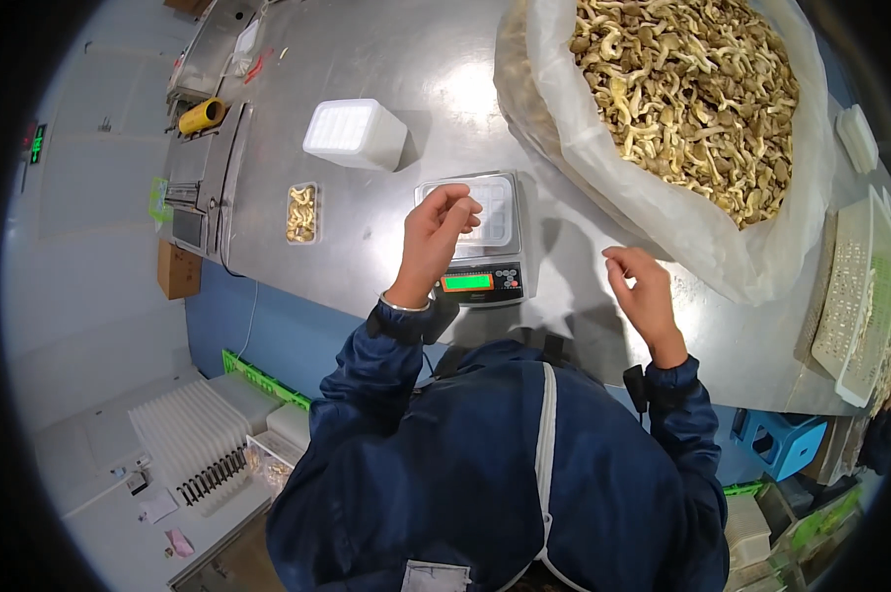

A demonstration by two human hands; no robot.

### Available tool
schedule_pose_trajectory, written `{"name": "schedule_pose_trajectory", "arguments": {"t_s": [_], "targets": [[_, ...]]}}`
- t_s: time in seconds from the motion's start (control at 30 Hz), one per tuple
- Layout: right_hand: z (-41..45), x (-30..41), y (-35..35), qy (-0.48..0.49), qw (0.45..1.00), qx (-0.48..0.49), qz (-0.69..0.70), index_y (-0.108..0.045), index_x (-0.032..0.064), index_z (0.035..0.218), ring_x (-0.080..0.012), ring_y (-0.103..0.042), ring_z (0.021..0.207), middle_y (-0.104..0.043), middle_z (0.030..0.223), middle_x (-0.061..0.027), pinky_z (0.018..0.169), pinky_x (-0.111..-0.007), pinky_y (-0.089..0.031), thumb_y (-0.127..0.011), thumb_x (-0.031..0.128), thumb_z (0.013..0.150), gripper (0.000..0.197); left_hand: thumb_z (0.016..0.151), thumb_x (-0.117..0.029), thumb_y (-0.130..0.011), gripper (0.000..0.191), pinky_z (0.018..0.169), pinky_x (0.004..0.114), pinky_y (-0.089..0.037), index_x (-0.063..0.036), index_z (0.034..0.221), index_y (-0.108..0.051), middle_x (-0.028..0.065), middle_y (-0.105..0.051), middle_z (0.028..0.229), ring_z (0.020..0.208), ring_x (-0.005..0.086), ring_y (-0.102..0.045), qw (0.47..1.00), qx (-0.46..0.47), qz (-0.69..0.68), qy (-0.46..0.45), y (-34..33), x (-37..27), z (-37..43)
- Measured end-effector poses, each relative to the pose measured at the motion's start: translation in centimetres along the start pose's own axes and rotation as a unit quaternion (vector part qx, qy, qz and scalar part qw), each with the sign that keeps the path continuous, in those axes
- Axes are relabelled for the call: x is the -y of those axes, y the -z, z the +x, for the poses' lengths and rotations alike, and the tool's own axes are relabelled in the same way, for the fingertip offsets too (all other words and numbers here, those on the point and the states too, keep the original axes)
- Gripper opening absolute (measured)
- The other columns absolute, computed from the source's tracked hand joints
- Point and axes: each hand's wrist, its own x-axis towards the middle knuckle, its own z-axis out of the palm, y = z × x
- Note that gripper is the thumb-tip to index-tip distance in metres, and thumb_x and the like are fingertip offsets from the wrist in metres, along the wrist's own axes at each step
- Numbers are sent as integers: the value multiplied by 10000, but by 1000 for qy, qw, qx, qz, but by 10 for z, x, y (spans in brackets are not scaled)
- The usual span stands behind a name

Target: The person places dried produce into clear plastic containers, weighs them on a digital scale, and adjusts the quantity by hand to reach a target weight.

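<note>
My left hand [436, 240] is over a digital scale [523, 222], with its fingers curled and the thumb close to them; whether anything is in it is hidden. Beneath that hand, a clear plastic tray [496, 214] with a ribbed bottom rests on the weighing plate. The scale's display [468, 283] glows green. To the right of the scale, my right hand [644, 300] hovers above the steel table [571, 296] with its fingers bent, a gap at the thumb and nothing visible in it. Beyond it stands a large translucent plastic bag [586, 159] filled with brown-capped mushrooms [690, 111].
A small tray of mushrooms [302, 213] sits left of the scale. Behind it is a stack of white plastic trays [360, 133]. A perforated basket [852, 296] leans at the right edge. A machine with a yellow roll [201, 116] stands at the far left.
</note>
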Motion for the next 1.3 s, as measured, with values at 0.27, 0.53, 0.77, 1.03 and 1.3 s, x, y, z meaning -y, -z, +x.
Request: {"name": "schedule_pose_trajectory", "arguments": {"t_s": [0.27,0.53,0.77,1.03,1.3], "targets": [[1,-20,-50,-78,988,108,73,-643,21,1221,-239,-680,901,-697,1059,-142,784,-341,-544,-710,129,898,346,997,-112,-614,207,759,250,-520,17,1157,-632,62,-700,966,844,113,-651,997,27,35,59,2,36,-12],[-21,-78,-172,-158,959,179,153,-405,-37,1468,-327,-700,1029,-672,1207,-240,898,-372,-549,-762,230,871,745,1010,-121,-591,204,762,240,-515,11,1162,-627,58,-699,969,837,109,-643,996,-61,36,57,38,40,-32],[-20,-72,-180,-166,963,169,126,-409,-34,1473,-312,-712,985,-678,1201,-241,871,-373,-559,-742,184,884,711,1012,-125,-588,219,766,255,-518,18,1175,-619,64,-700,970,849,121,-648,995,-94,17,36,66,46,-35],[-19,-65,-179,-164,967,166,100,-407,3,1491,-334,-707,956,-678,1178,-237,850,-377,-558,-734,171,877,715,1011,-117,-591,221,769,243,-510,27,1178,-621,71,-701,982,844,107,-628,996,-78,12,35,73,46,-29],[-2,-21,-98,-73,965,251,-13,-605,-3,1287,-364,-680,1010,-683,1176,-224,888,-405,-543,-720,281,910,486,1007,-138,-598,232,786,262,-514,26,1171,-620,79,-706,990,873,137,-650,999,-12,15,27,61,26,-11]]}}
